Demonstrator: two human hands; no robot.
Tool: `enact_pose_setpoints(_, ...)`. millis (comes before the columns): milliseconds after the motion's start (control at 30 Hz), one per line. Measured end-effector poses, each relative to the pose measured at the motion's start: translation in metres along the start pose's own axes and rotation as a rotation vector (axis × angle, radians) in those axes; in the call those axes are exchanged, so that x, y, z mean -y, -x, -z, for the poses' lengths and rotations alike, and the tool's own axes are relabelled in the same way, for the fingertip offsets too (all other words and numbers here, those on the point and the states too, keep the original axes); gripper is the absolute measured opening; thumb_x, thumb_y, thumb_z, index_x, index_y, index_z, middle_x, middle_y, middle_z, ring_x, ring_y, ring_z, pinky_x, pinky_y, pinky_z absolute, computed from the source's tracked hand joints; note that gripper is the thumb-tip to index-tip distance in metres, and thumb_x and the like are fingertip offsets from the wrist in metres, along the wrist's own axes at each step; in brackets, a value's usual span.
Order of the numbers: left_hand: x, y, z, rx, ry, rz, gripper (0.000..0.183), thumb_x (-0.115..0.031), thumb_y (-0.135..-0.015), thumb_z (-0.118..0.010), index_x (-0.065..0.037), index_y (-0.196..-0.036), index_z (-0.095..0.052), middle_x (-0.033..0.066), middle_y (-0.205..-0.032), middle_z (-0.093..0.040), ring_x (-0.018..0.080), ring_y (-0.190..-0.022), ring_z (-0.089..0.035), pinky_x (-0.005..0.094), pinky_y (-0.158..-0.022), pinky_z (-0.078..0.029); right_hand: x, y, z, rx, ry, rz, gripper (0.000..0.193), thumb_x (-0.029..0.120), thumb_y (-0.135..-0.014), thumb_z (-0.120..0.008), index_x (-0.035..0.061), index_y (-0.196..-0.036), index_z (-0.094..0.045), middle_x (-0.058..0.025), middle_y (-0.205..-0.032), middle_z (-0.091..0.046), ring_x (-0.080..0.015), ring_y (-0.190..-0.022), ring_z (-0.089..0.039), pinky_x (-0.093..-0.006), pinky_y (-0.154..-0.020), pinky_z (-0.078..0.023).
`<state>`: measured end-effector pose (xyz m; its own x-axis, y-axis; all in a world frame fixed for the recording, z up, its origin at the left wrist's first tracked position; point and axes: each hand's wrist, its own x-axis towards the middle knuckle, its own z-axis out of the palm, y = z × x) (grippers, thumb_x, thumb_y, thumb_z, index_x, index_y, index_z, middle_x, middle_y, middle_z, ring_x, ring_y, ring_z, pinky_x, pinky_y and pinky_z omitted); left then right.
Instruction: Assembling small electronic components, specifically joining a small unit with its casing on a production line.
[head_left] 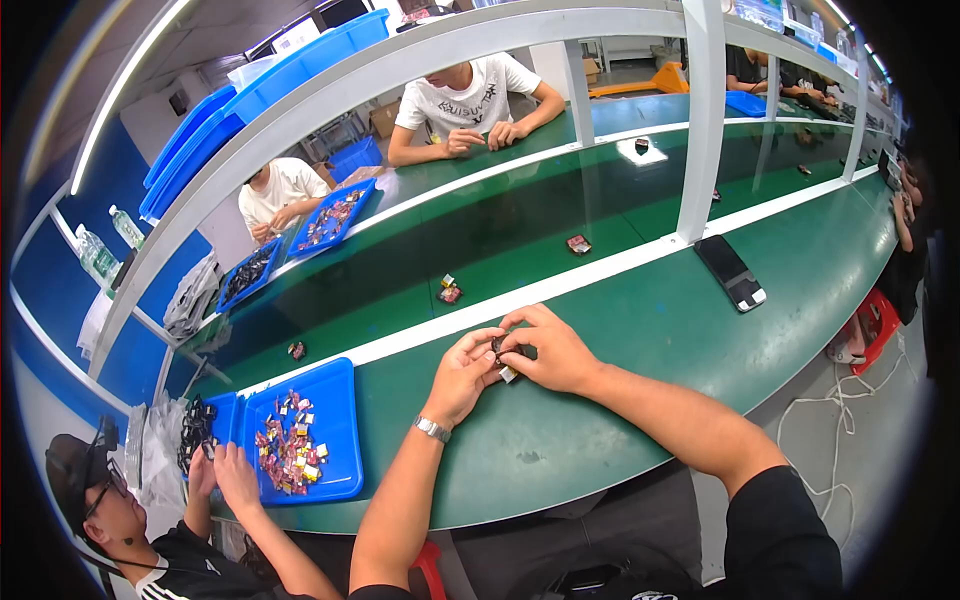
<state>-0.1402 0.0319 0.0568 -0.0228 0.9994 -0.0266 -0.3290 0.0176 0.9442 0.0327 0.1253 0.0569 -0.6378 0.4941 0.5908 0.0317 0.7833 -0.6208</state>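
Note:
Over the green worktop (620, 400), my left hand (462, 378) and my right hand (553, 350) meet, fingers closed around one small dark part (508, 374). A pale, yellowish tab on it sticks out below the fingertips; the rest is mostly hidden, so its exact kind is unclear. A metal-banded watch is on my left wrist. Left of my hands stands a blue tray (345, 430) holding many small red, yellow and white pieces (288, 450). Beyond my hands, similar small parts (450, 290) lie on the green belt (520, 265).
A black phone (729, 272) lies right of my hands, near a white upright post (700, 130). At lower left, a co-worker's hands (225, 470) work beside the blue tray. Across the belt sit other people near more blue trays (338, 215). White cables (840, 410) hang at right.

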Motion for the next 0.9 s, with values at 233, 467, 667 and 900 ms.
enact_pose_setpoints(233, 0.001, -0.001, 0.002, 0.009, -0.007, -0.005, 0.033, -0.005, -0.098, -0.05, -0.002, -0.13, -0.048, 0.0102, -0.119, -0.063, 0.019, -0.108, -0.062, 0.0356, -0.093, -0.052, -0.001, 0.001, -0.001, 0.01, -0.025, -0.031, 0.01, 0.011, -0.078, -0.074, 0.0084, -0.088, -0.073, -0.0042, -0.11, -0.062, -0.0248, -0.11, -0.056, -0.037, -0.092, -0.048)
enact_pose_setpoints(467, 0.002, 0.001, 0.002, -0.007, 0.02, 0.003, 0.033, -0.004, -0.098, -0.048, -0.002, -0.131, -0.048, 0.0097, -0.12, -0.063, 0.0198, -0.108, -0.062, 0.0366, -0.093, -0.053, 0.001, 0.004, -0.008, -0.035, -0.066, -0.099, 0.015, 0.012, -0.077, -0.075, 0.0096, -0.092, -0.075, -0.0048, -0.11, -0.063, -0.0251, -0.11, -0.056, -0.0371, -0.093, -0.048)
enact_pose_setpoints(667, 0.005, 0.001, 0.0, 0.008, 0.017, -0.037, 0.03, -0.005, -0.1, -0.048, 0.001, -0.13, -0.048, 0.0147, -0.128, -0.06, 0.0194, -0.112, -0.062, 0.0348, -0.095, -0.053, 0.005, 0.005, -0.013, -0.09, -0.08, -0.132, 0.014, 0.011, -0.077, -0.075, 0.0091, -0.091, -0.076, -0.0049, -0.116, -0.064, -0.0253, -0.112, -0.056, -0.0373, -0.093, -0.049)
enact_pose_setpoints(900, 0.007, -0.001, -0.007, -0.066, -0.037, -0.059, 0.027, -0.009, -0.1, -0.053, -0.002, -0.125, -0.049, 0.0138, -0.128, -0.059, 0.0196, -0.109, -0.062, 0.0379, -0.094, -0.054, 0.01, 0.003, -0.011, -0.101, -0.075, -0.041, 0.016, 0.009, -0.077, -0.073, 0.01, -0.093, -0.075, -0.0055, -0.125, -0.06, -0.0262, -0.119, -0.051, -0.0367, -0.092, -0.049)
